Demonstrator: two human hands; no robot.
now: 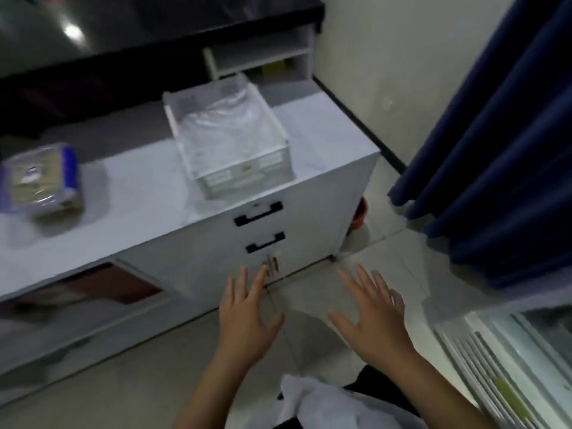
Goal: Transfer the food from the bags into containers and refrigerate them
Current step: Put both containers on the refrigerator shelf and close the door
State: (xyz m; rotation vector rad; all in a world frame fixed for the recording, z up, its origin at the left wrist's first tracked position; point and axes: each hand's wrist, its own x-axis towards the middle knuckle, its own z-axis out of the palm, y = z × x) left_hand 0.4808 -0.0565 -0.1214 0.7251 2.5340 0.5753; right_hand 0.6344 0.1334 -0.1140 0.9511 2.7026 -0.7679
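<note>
A white cabinet (309,156) with black drawer handles (258,214) is standing by navy blue curtains (501,144), carrying a clear, white-framed container (229,140) and a clear packet (40,181) showing blue-and-beige contents, over pale floor tiles (123,382).

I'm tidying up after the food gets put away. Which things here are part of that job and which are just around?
Part of the job:
clear bin on the cabinet
wrapped food pack
white bag
fridge shelf
left hand and right hand, both empty

Just around:
blue curtain
drawer handles
</note>
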